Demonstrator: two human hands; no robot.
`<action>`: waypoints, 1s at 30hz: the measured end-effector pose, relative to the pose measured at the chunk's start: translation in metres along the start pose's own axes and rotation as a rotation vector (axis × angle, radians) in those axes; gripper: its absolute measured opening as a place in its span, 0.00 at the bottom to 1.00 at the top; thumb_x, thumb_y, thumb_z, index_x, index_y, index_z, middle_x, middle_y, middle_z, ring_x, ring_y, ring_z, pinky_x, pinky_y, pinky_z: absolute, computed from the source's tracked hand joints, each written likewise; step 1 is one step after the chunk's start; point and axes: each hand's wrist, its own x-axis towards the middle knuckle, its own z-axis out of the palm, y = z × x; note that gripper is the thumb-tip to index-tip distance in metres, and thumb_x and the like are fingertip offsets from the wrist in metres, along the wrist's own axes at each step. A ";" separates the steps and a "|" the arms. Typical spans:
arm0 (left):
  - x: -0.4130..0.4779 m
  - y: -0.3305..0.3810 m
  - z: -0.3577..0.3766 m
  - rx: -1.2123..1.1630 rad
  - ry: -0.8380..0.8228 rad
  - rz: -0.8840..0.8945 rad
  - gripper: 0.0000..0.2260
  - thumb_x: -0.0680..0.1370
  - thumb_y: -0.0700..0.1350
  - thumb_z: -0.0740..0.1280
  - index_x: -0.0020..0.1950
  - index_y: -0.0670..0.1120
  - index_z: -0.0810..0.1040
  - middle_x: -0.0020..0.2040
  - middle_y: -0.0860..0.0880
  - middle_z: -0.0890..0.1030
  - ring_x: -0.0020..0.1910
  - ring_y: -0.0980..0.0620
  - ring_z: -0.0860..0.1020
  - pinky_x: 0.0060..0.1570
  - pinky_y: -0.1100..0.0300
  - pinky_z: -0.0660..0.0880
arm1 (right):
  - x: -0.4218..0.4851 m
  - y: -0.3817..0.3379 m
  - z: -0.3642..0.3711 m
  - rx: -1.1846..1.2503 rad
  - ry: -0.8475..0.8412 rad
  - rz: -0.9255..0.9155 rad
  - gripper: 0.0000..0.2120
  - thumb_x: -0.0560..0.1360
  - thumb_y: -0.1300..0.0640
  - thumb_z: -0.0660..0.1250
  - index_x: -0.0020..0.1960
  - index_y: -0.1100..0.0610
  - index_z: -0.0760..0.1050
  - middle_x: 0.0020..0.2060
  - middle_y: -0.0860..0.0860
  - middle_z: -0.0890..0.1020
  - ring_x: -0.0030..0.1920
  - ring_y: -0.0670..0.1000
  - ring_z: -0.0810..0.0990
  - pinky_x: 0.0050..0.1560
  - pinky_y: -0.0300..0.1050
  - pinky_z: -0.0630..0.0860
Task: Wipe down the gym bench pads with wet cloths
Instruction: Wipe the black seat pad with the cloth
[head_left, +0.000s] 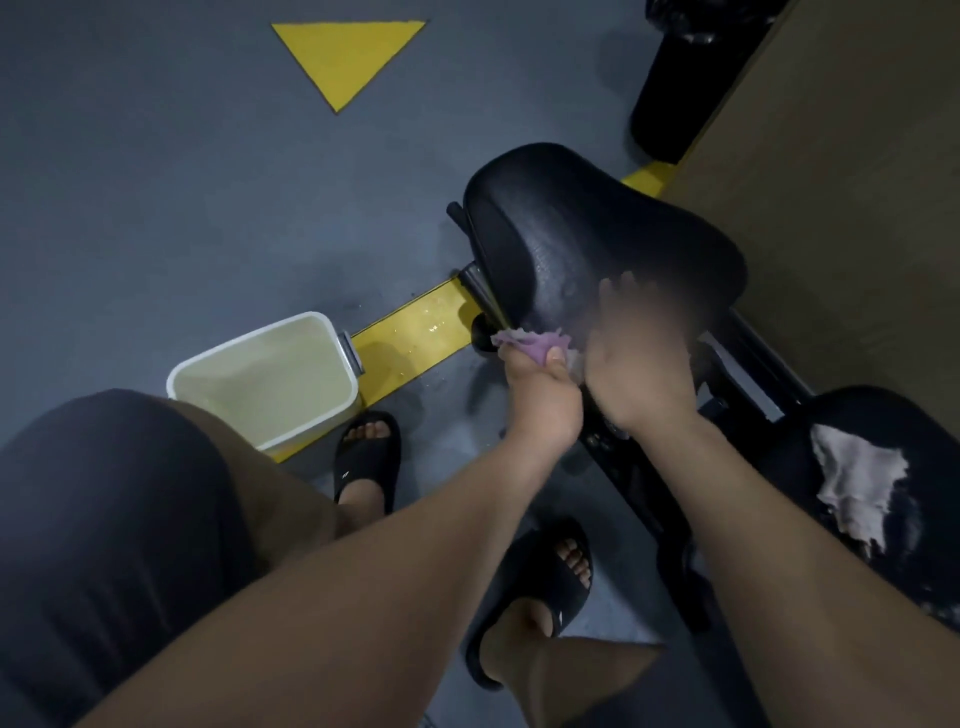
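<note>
A black padded bench seat (582, 228) stands at centre right, its surface shiny. My left hand (543, 395) grips a bunched purple cloth (530, 344) against the near lower edge of that pad. My right hand (641, 353) lies beside it on the pad with its fingers spread flat, partly blurred. A second black pad (935, 467) sits at the right edge, with a pale grey cloth (857, 478) lying crumpled on it.
A white bin of cloudy water (265, 379) stands on the grey floor to the left, by a yellow floor stripe (410, 332). My feet in black slides (366, 452) are below the pad. The bench's black frame (649, 499) runs between the pads; a tan wall (857, 156) rises at right.
</note>
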 end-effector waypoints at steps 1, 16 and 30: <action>-0.007 -0.008 0.005 0.002 -0.005 -0.007 0.26 0.85 0.49 0.58 0.80 0.43 0.54 0.72 0.48 0.73 0.68 0.50 0.74 0.67 0.61 0.68 | -0.009 0.004 0.000 -0.027 -0.010 -0.007 0.28 0.84 0.52 0.52 0.83 0.52 0.51 0.83 0.49 0.48 0.82 0.50 0.42 0.81 0.50 0.40; 0.008 0.006 -0.010 0.417 -0.047 0.182 0.34 0.86 0.49 0.57 0.81 0.35 0.40 0.82 0.37 0.51 0.81 0.42 0.54 0.79 0.54 0.54 | -0.001 0.032 -0.013 0.317 -0.092 -0.011 0.31 0.79 0.70 0.52 0.81 0.55 0.60 0.82 0.46 0.55 0.82 0.46 0.46 0.80 0.41 0.41; 0.027 0.010 -0.038 1.153 -0.202 0.646 0.37 0.83 0.59 0.43 0.81 0.31 0.45 0.81 0.31 0.44 0.81 0.34 0.42 0.81 0.44 0.41 | -0.032 0.026 -0.035 0.346 0.011 0.077 0.19 0.79 0.67 0.56 0.63 0.58 0.81 0.67 0.53 0.78 0.72 0.54 0.70 0.71 0.39 0.64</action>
